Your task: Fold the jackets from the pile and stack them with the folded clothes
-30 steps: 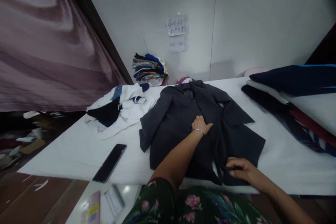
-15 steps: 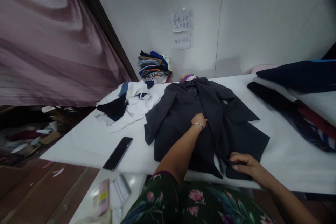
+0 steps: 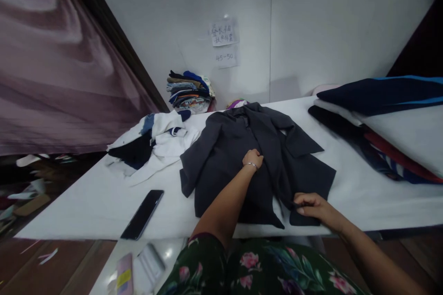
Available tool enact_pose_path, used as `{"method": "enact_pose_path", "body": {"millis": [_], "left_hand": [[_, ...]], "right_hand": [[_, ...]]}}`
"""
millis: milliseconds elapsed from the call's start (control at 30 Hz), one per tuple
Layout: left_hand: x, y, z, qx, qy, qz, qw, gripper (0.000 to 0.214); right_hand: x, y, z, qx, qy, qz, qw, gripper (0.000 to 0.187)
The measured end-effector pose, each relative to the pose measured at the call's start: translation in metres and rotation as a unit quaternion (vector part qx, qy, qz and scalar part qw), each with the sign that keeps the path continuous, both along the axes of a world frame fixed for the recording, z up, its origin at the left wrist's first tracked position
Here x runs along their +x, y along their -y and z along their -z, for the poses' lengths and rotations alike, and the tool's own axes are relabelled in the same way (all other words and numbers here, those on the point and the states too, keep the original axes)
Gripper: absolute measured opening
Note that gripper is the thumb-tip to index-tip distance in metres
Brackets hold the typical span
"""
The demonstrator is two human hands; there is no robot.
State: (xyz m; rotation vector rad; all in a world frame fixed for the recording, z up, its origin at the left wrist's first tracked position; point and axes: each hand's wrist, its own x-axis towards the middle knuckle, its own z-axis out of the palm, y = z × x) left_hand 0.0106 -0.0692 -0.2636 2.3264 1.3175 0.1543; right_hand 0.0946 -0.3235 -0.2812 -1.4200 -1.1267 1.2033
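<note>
A dark grey jacket lies spread on the white table, collar toward the wall and sleeves out to both sides. My left hand, with a bracelet at the wrist, is closed on the jacket's front edge near its middle. Lower down and to the right, my right hand pinches the front edge near the hem between thumb and fingers. A narrow gap shows white table between the two front panels at the hem.
Loose white and dark clothes lie left of the jacket, a phone nearer me. Behind stands a folded clothes stack. More folded garments lie at right. Paper signs hang on the wall; a pink curtain hangs left.
The whole view has shifted, so things appear further left. Both hands keep their hold on the jacket, which lies nearly the same.
</note>
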Motion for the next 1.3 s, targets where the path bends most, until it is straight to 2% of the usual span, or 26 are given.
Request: {"method": "enact_pose_path", "body": {"millis": [233, 367, 500, 700, 800, 967, 1200, 1300], "left_hand": [[0.001, 0.024, -0.001, 0.036, -0.002, 0.056, 0.998, 0.029], [0.0, 0.024, -0.001, 0.014, -0.005, 0.08, 0.997, 0.025], [-0.003, -0.005, -0.006, -0.019, -0.011, 0.059, 0.998, 0.012], [-0.044, -0.081, -0.012, 0.045, -0.01, -0.108, 0.993, 0.025], [-0.065, -0.105, -0.006, 0.053, -0.011, -0.172, 0.984, 0.031], [-0.073, -0.116, 0.008, 0.052, 0.001, -0.178, 0.983, 0.016], [-0.072, -0.122, 0.015, 0.058, 0.025, -0.156, 0.986, 0.031], [-0.072, -0.123, 0.015, 0.052, 0.025, -0.144, 0.988, 0.026]], "right_hand": [[-0.003, -0.003, -0.006, -0.009, -0.044, -0.018, 0.999, 0.027], [-0.001, -0.002, -0.004, -0.017, -0.026, -0.007, 1.0, 0.03], [0.0, -0.001, -0.002, -0.013, -0.008, -0.004, 1.0, 0.03], [0.001, 0.0, -0.006, -0.012, 0.023, -0.015, 1.0, 0.029], [0.001, -0.001, -0.005, -0.018, 0.016, -0.008, 1.0, 0.025], [0.002, -0.003, -0.002, -0.038, -0.011, 0.004, 0.999, 0.024], [0.0, -0.006, -0.007, -0.061, -0.027, -0.002, 0.998, 0.029], [-0.002, -0.007, -0.01, -0.067, -0.028, 0.002, 0.997, 0.031]]}}
